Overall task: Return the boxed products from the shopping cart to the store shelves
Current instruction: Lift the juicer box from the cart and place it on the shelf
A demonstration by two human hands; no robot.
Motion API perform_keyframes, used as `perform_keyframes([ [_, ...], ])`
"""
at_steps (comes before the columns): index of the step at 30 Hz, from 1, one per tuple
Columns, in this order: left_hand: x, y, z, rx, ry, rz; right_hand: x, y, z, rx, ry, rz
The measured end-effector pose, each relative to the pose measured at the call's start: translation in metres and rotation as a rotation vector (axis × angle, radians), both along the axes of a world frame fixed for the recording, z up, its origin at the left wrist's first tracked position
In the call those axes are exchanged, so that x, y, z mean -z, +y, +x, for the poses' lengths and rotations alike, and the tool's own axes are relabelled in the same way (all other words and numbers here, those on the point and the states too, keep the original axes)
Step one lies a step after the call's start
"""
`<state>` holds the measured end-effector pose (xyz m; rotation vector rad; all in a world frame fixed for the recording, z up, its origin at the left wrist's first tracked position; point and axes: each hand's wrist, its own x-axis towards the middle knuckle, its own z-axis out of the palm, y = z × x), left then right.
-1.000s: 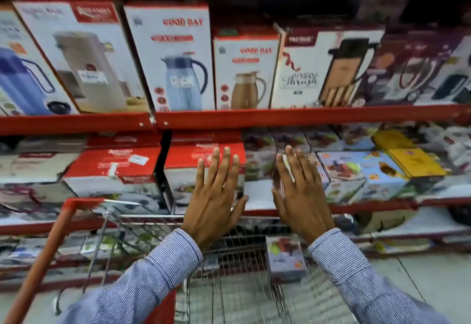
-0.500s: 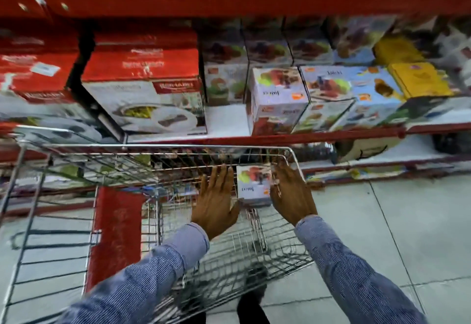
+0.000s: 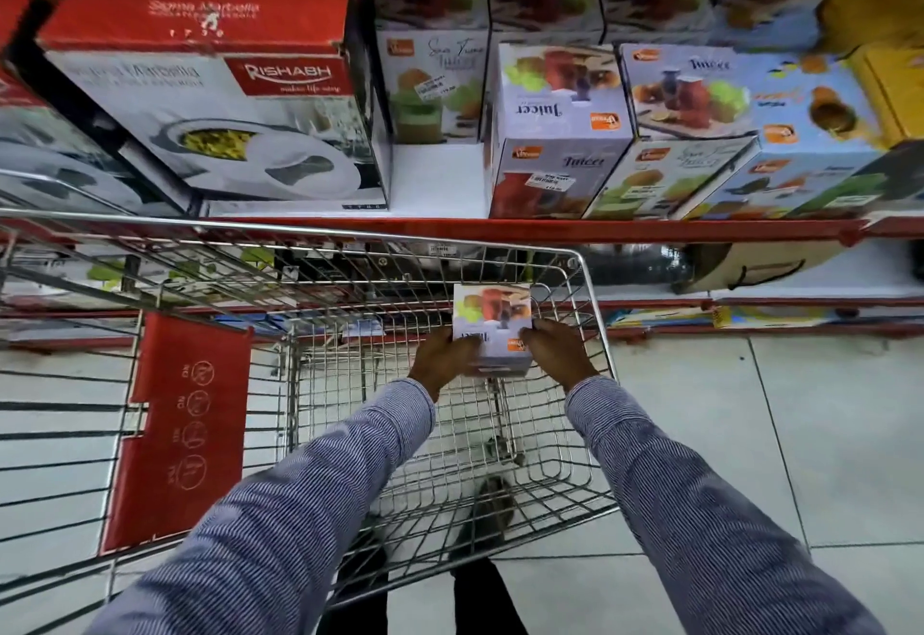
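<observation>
A small juicer box (image 3: 492, 319) stands inside the wire shopping cart (image 3: 590, 294), near its far right corner. My left hand (image 3: 442, 352) grips the box's left side and my right hand (image 3: 555, 347) grips its right side, both reaching down into the basket. Straight ahead runs the red store shelf (image 3: 550, 229). On it stands a matching juicer box (image 3: 560, 134) with several more juicer boxes beside and behind it. A bare white gap (image 3: 437, 179) lies on the shelf just left of that box.
A large Rishabh dinner-set box (image 3: 225, 124) fills the shelf to the left of the gap. The cart's red child-seat flap (image 3: 185, 429) hangs at the left. A lower shelf (image 3: 750, 304) and grey tiled floor (image 3: 800, 434) lie to the right.
My hands have come off the shelf and gone down into the cart, where they have closed on the juicer box. The view has tilted downward.
</observation>
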<state>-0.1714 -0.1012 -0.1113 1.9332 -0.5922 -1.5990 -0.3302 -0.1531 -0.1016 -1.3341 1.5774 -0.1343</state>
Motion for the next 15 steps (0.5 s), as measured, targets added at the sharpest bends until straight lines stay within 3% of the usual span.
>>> perform_keyframes([
  [6,-0.031,0.015,0.012,-0.037,-0.11,-0.034,-0.034,0.013,0.002,0.076,-0.071,-0.067],
  [15,-0.152,0.047,0.055,0.0,-0.553,-0.422,-0.14,0.02,0.031,0.087,-0.183,-0.32],
])
